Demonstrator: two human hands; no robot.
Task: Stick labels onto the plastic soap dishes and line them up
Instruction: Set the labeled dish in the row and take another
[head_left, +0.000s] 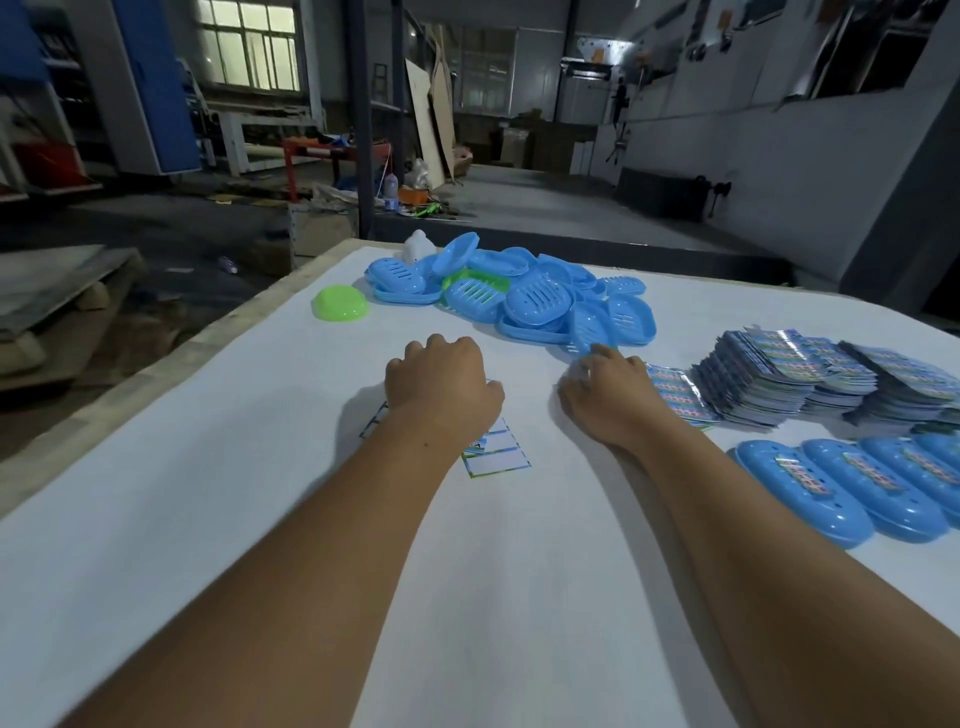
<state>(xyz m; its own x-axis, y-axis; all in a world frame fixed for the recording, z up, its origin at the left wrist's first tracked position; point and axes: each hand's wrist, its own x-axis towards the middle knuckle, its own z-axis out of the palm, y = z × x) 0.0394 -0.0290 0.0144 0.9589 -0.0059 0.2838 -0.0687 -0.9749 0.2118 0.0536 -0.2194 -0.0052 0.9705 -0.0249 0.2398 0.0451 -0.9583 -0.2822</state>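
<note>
Left hand (441, 384) knuckles curled, pinning the white blue-bordered label sheet (496, 457); right hand (610, 400) blurred, grip unclear. We keep the sheet flat, peel slowly, then grab a blue slotted plastic soap dish (537, 301) from the 12 o'clock pile.

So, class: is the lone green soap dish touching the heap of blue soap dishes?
Apart. The head view shows the green soap dish lying by itself, with a strip of bare white table plainly visible between it and the heap of blue soap dishes.

Both arms reach forward. The left hand (444, 387) lies knuckles up, fingers curled under. The right hand (610, 397) looks blurry, fingers bent.
</note>
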